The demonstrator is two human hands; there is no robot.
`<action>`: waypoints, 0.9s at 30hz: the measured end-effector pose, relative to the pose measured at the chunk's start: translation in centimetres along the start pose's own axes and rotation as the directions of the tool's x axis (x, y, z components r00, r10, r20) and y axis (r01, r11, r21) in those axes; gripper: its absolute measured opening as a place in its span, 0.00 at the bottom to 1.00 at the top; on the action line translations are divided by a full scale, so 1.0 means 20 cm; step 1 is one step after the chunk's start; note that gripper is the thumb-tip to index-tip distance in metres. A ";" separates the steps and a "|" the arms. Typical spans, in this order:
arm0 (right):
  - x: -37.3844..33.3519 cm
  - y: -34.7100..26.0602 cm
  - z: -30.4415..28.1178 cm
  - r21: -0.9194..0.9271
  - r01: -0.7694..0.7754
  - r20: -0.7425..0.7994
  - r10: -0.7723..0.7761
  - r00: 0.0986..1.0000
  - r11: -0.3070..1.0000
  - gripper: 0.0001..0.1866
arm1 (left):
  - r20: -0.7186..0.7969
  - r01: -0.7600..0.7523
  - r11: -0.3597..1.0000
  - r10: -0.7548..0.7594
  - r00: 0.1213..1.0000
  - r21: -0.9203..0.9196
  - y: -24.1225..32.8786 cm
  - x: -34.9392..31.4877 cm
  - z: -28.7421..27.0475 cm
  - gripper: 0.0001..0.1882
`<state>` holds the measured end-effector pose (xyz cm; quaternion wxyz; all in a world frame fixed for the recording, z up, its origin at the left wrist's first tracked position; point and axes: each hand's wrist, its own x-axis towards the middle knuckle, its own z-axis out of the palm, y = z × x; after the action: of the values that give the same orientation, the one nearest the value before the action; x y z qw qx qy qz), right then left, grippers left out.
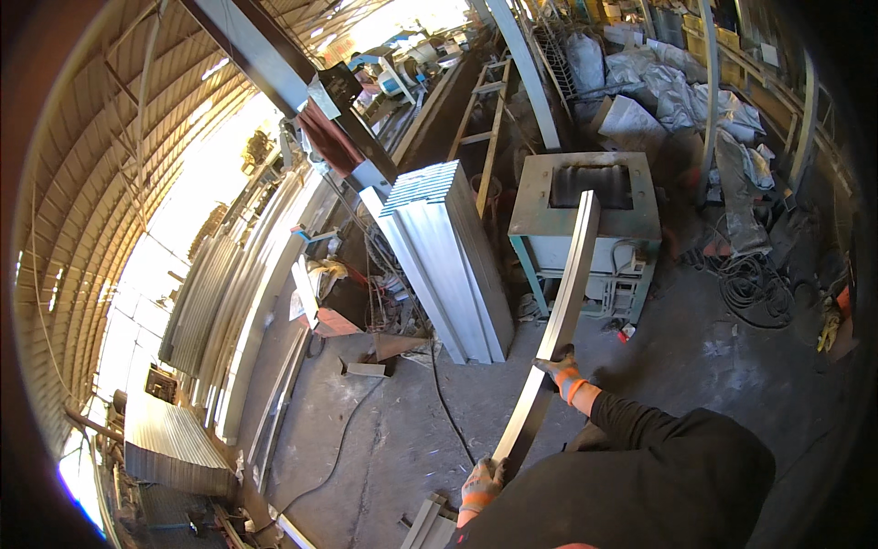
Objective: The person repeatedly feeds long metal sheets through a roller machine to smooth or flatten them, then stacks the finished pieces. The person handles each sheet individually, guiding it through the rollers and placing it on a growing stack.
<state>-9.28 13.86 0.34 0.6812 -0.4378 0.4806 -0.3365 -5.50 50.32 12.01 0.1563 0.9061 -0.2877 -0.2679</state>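
Ribbed metal roofing (82, 274) curves over a grey workshop floor (713, 352). Slanting above it, a long silver metal profile (564, 302) shows a bright, lengthwise-creased face and a darker right side. Gloved fingers of the left hand (482, 485) grip its near end; those of the right hand (561, 366) grasp it farther up. Its underside is hidden; whether its far end touches the grey-green machine (535, 197) I cannot tell.

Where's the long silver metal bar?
In the head view, the bar slants centre-right, right of the tall silver metal stack, held by the gloved left hand and right hand.
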 end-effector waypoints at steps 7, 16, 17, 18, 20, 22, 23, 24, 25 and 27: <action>0.04 0.21 -0.05 0.343 -0.254 0.195 0.196 0.961 0.904 0.35 | 0.164 -0.076 0.997 0.077 0.983 -0.011 -0.34 0.31 0.09 0.36; 0.10 0.59 -0.18 0.632 -0.389 0.362 0.188 0.913 0.670 0.18 | 0.332 0.211 0.855 -0.049 0.942 -0.474 -0.61 0.42 0.19 0.37; 0.07 0.55 -0.18 0.692 -0.443 0.394 0.217 0.893 0.570 0.22 | 0.425 0.278 0.789 -0.024 0.905 -0.547 -0.63 0.39 0.19 0.38; 0.03 0.50 -0.16 0.695 -0.499 0.465 0.207 0.861 0.518 0.26 | 0.641 0.535 0.608 -0.053 0.765 -0.587 -0.64 0.37 0.17 0.38; -0.02 0.39 -0.13 0.639 -0.594 0.580 0.201 0.790 0.489 0.29 | 0.747 0.672 0.402 0.047 0.663 -0.622 -0.69 0.25 0.15 0.37; -0.06 0.31 -0.11 0.560 -0.655 0.640 0.236 0.731 0.507 0.30 | 0.768 0.720 0.282 0.121 0.629 -0.634 -0.73 0.15 0.15 0.37; -0.06 0.28 -0.10 0.562 -0.665 0.651 0.233 0.723 0.492 0.31 | 0.766 0.724 0.256 0.141 0.627 -0.640 -0.74 0.11 0.15 0.36; -0.07 0.25 -0.09 0.553 -0.705 0.665 0.275 0.695 0.444 0.33 | 0.763 0.726 0.237 0.154 0.628 -0.645 -0.75 0.09 0.14 0.36; -0.08 0.24 -0.07 0.567 -0.661 0.670 0.191 0.717 0.492 0.31 | 0.757 0.720 0.234 0.164 0.633 -0.653 -0.75 0.08 0.14 0.36; -0.08 0.23 -0.03 0.566 -0.647 0.639 0.225 0.736 0.511 0.27 | 0.735 0.698 0.232 0.174 0.656 -0.678 -0.77 0.07 0.13 0.35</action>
<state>-10.13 17.00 -3.41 0.9596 -0.0375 0.2018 -0.1927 0.70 61.16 2.63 0.4860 0.4909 0.0725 -0.7194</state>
